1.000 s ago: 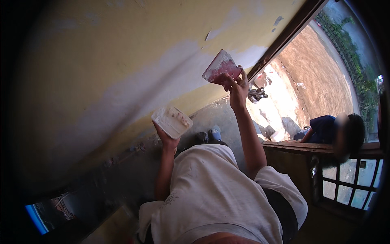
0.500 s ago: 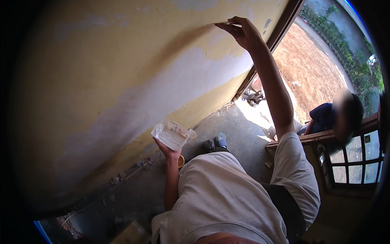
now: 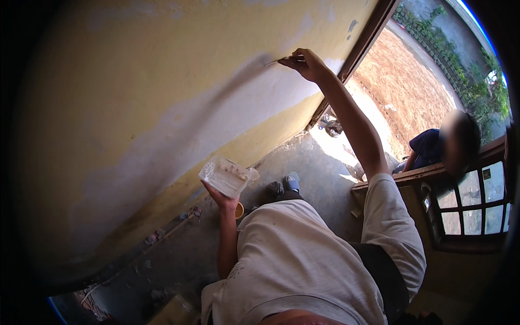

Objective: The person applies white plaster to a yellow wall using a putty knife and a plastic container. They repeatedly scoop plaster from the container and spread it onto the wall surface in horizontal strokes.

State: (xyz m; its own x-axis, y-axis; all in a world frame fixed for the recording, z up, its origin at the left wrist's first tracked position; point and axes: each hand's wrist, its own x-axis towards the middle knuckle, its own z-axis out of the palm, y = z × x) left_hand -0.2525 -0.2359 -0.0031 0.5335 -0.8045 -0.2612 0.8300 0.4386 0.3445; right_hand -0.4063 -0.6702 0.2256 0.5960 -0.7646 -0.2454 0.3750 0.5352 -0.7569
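My raised right hand pinches a thin flat putty knife, seen nearly edge-on. Its tip is at the yellow wall, over the upper edge of a long whitish patch; whether it touches cannot be made out. Lower down, my left hand supports a clear rectangular plastic tub from below, close to the wall. White paste is smeared inside the tub, and a crumpled clear film hangs over its right side.
A yellow round container stands on the grey floor beside my left forearm. Debris lies along the wall's foot. To the right are a doorway frame, a person in dark blue beyond a wooden ledge, and a paned window.
My right hand has come down and slightly left along the wall with the putty knife, and its shadow has shifted too. My left hand still holds the tub in nearly the same place.
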